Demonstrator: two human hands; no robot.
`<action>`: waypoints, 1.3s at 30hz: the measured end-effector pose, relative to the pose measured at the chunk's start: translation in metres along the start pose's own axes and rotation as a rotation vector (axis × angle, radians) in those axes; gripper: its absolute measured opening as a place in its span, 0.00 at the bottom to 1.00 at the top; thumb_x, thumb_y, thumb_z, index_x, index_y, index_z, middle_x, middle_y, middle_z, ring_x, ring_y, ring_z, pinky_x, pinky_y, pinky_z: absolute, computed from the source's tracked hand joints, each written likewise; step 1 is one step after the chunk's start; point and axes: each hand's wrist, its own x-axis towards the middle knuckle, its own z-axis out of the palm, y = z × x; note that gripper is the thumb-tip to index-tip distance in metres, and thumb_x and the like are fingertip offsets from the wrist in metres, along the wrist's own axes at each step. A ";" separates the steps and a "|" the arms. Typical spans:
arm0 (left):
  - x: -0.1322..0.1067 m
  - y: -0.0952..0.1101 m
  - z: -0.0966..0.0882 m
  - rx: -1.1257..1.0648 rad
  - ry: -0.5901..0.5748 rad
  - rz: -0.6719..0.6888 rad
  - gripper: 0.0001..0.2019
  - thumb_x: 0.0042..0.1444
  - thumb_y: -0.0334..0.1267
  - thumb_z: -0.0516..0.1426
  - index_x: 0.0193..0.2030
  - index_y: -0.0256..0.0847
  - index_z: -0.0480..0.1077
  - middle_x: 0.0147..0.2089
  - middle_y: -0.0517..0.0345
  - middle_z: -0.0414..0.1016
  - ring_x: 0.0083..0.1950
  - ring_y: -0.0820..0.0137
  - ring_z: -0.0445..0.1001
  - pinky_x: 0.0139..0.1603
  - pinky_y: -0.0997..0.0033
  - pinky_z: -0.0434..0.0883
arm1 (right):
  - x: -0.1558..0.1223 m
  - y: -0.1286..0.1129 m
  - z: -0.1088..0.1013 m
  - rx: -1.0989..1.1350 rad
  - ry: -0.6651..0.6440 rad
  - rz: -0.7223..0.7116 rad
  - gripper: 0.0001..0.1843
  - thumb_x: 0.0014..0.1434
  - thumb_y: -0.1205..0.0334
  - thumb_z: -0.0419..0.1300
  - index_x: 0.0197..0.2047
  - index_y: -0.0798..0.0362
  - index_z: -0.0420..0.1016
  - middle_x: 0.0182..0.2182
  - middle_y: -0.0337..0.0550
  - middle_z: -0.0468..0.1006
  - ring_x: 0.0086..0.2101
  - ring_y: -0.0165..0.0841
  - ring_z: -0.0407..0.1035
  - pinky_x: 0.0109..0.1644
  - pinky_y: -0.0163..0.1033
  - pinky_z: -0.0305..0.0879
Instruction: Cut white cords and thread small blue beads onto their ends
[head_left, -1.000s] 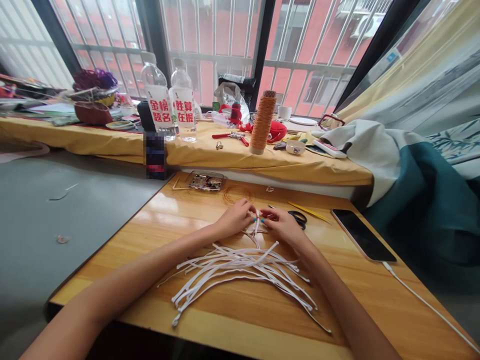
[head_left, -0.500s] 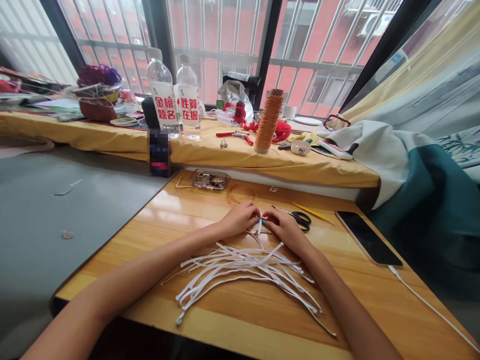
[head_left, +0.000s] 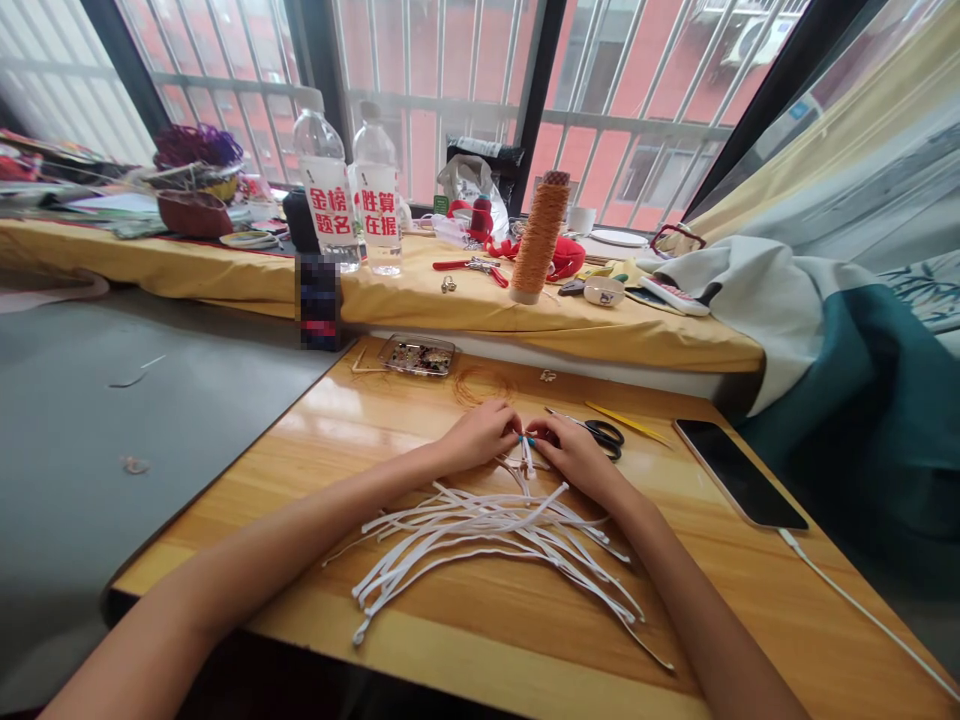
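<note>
A short white cord [head_left: 529,462] hangs between my hands above the wooden table. My left hand [head_left: 484,435] pinches its upper end with thumb and fingers. From the other side my right hand [head_left: 571,450] is closed on the same cord, fingertips almost touching the left ones. Small teal patches show at the thumb tips; I cannot tell what they are. Thin pale strands lie just below the fingers. Nearer to me a loose bundle of white cords [head_left: 480,540] with knotted ends spreads between my forearms. Black-handled scissors [head_left: 606,438] lie beside my right hand.
Yellow tweezers [head_left: 628,424] and a charging phone [head_left: 739,470] lie to the right. A clear tray of beads [head_left: 417,356] and coiled orange thread [head_left: 484,385] are behind my hands. The cloth-covered sill holds bottles [head_left: 380,190], an orange thread spool [head_left: 541,240] and red-handled pliers [head_left: 472,266].
The white cord's doubled lower part now hangs slightly further right and shows more between my hands. My hands stay nearly in place, with the fingertips a little further apart.
</note>
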 end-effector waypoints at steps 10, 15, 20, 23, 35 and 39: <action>-0.002 0.005 -0.006 0.013 0.035 -0.062 0.07 0.51 0.36 0.51 0.33 0.37 0.67 0.32 0.56 0.66 0.37 0.71 0.65 0.38 0.74 0.63 | -0.004 0.001 -0.008 -0.123 -0.039 -0.023 0.05 0.55 0.66 0.50 0.33 0.55 0.66 0.31 0.44 0.67 0.32 0.32 0.63 0.36 0.36 0.59; -0.002 0.004 -0.005 0.031 0.033 -0.053 0.07 0.51 0.34 0.50 0.33 0.37 0.68 0.32 0.56 0.66 0.37 0.71 0.65 0.38 0.73 0.63 | -0.005 -0.002 -0.007 -0.206 -0.029 -0.051 0.08 0.57 0.64 0.47 0.35 0.54 0.66 0.32 0.45 0.67 0.31 0.32 0.63 0.36 0.36 0.59; -0.001 0.004 -0.005 -0.009 0.053 -0.091 0.09 0.52 0.32 0.48 0.32 0.37 0.68 0.33 0.55 0.67 0.37 0.70 0.65 0.38 0.73 0.63 | -0.005 -0.001 -0.007 -0.170 -0.026 -0.022 0.09 0.56 0.65 0.47 0.36 0.54 0.67 0.33 0.44 0.68 0.31 0.32 0.64 0.37 0.35 0.59; 0.001 0.005 -0.009 -0.142 0.081 -0.169 0.08 0.52 0.33 0.49 0.32 0.37 0.69 0.32 0.56 0.68 0.36 0.71 0.66 0.38 0.73 0.63 | -0.004 -0.001 -0.008 -0.126 -0.002 0.017 0.10 0.56 0.62 0.48 0.38 0.53 0.68 0.31 0.43 0.68 0.30 0.31 0.64 0.35 0.35 0.59; 0.006 0.000 -0.010 -0.468 0.111 -0.259 0.07 0.51 0.31 0.51 0.33 0.36 0.70 0.34 0.57 0.71 0.38 0.73 0.68 0.41 0.74 0.64 | -0.004 -0.002 -0.009 -0.152 0.032 0.063 0.12 0.56 0.63 0.49 0.33 0.51 0.73 0.30 0.43 0.72 0.32 0.33 0.66 0.35 0.35 0.58; 0.006 0.000 -0.011 -0.504 0.130 -0.292 0.07 0.50 0.32 0.52 0.32 0.36 0.70 0.34 0.57 0.72 0.38 0.72 0.68 0.41 0.73 0.64 | -0.004 -0.002 -0.009 -0.137 0.099 0.087 0.11 0.55 0.64 0.49 0.32 0.52 0.73 0.30 0.44 0.73 0.32 0.34 0.66 0.36 0.36 0.58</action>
